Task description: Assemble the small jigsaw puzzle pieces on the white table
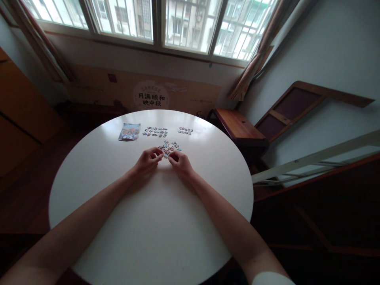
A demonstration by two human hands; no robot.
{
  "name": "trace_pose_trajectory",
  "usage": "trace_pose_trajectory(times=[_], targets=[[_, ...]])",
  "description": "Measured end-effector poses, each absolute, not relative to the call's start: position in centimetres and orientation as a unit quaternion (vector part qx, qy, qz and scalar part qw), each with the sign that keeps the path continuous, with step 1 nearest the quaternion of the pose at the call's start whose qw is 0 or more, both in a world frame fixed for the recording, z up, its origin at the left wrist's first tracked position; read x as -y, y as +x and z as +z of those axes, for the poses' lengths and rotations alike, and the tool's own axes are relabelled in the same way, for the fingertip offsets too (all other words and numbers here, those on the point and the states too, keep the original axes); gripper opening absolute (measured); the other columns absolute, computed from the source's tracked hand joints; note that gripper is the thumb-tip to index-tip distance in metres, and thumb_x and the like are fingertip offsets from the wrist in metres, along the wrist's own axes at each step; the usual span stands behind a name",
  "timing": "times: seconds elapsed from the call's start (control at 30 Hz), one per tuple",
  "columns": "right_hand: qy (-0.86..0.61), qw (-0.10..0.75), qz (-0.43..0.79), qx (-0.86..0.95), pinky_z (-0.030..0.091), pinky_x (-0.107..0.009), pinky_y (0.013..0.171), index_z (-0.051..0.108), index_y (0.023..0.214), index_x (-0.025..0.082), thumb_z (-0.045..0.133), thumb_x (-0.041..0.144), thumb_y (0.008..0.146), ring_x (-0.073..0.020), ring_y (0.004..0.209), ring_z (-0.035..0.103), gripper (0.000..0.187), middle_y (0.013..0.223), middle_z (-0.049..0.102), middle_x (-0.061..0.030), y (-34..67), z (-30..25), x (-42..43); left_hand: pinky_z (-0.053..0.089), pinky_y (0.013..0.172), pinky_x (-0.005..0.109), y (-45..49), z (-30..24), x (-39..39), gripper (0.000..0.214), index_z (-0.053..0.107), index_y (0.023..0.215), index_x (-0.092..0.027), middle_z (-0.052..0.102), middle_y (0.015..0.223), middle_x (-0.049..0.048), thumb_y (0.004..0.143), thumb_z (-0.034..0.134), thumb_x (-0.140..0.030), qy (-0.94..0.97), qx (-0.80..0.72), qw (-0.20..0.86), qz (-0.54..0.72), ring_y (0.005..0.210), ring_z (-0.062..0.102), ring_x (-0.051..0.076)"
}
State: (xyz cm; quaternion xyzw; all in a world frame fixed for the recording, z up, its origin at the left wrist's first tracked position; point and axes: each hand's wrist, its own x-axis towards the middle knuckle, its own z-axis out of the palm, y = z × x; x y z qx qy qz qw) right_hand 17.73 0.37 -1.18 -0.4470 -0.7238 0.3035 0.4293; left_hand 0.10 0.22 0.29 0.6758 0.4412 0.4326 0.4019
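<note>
Both my hands rest on a round white table [148, 221], fingertips nearly meeting at a small heap of coloured puzzle pieces [170, 147]. My left hand [147, 160] has its fingers curled and pinched at the heap's near edge. My right hand [181, 162] is curled the same way, pinching a small piece I can barely make out. Farther back lie two spread groups of puzzle pieces, one in the middle [155, 132] and one to the right [185, 130]. A colourful picture card [130, 131] lies at the back left.
A wooden bench [237, 126] stands beyond the table's right side. A cardboard panel with printed characters [151, 95] leans under the window. A wooden frame [297, 107] leans on the right wall, and a cabinet [20, 111] stands at the left.
</note>
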Motion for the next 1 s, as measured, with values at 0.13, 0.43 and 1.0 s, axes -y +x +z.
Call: trace_pose_trajectory(times=[0.13, 0.43, 1.0], targets=[[-0.45, 0.428, 0.308, 0.721, 0.04, -0.022, 0.063, 0.062, 0.077, 0.016, 0.054, 0.028, 0.077, -0.0105, 0.061, 0.05, 0.014, 0.068, 0.059, 0.0006, 17.71, -1.24, -0.4, 0.039, 0.041, 0.017, 0.14, 0.3, -0.25, 0.026, 0.06, 0.081, -0.013, 0.057, 0.064, 0.0001, 0.075, 0.063, -0.038, 0.674, -0.439, 0.401, 0.438, 0.047, 0.051, 0.008], [-0.443, 0.433, 0.309, 0.722, 0.04, -0.022, 0.062, 0.062, 0.077, 0.016, 0.054, 0.027, 0.077, -0.0097, 0.06, 0.049, 0.014, 0.068, 0.059, 0.0008, 17.76, -1.28, -0.43, 0.038, 0.041, 0.017, 0.12, 0.23, -0.22, 0.025, 0.06, 0.081, -0.013, 0.057, 0.065, 0.0004, 0.076, 0.062, -0.037, 0.674, -0.442, 0.403, 0.433, 0.047, 0.051, 0.008], [-0.449, 0.427, 0.304, 0.724, 0.041, -0.022, 0.063, 0.062, 0.078, 0.016, 0.053, 0.028, 0.077, -0.0106, 0.062, 0.05, 0.015, 0.068, 0.059, 0.0003, 17.74, -1.21, -0.4, 0.038, 0.041, 0.017, 0.14, 0.36, -0.23, 0.026, 0.06, 0.08, -0.013, 0.057, 0.064, 0.0003, 0.075, 0.063, -0.038, 0.675, -0.438, 0.401, 0.438, 0.047, 0.051, 0.008]])
